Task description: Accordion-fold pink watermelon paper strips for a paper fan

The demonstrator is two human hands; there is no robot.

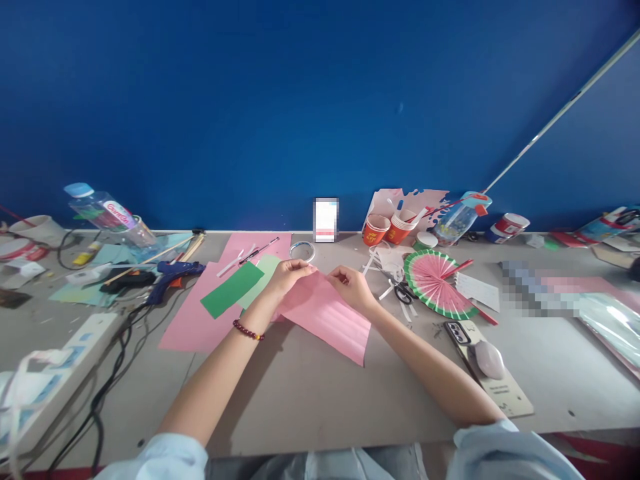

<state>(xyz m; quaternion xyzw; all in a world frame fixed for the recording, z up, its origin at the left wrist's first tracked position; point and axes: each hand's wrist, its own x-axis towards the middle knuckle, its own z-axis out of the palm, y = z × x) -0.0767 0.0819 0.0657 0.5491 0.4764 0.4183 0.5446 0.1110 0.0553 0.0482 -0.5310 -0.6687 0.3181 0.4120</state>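
A pink sheet of paper (327, 313) with parallel fold creases lies on the grey table (310, 393) in front of me. My left hand (287, 275) pinches its far edge on the left, fingers closed on the paper. My right hand (353, 285) pinches the same far edge on the right. A dark bead bracelet (247, 331) is on my left wrist. Under the folded sheet lie a larger pink sheet (200, 313), a dark green strip (233, 290) and a pale green piece (267, 267).
A watermelon paper fan (435, 283), scissors (403, 293) and white paper strips lie right of my hands. A phone (463, 333) on a card is nearer. Paper cups (387, 230), a tape ring (302, 251), a blue glue gun (173, 275), a water bottle (107, 217) and cables crowd the back and left.
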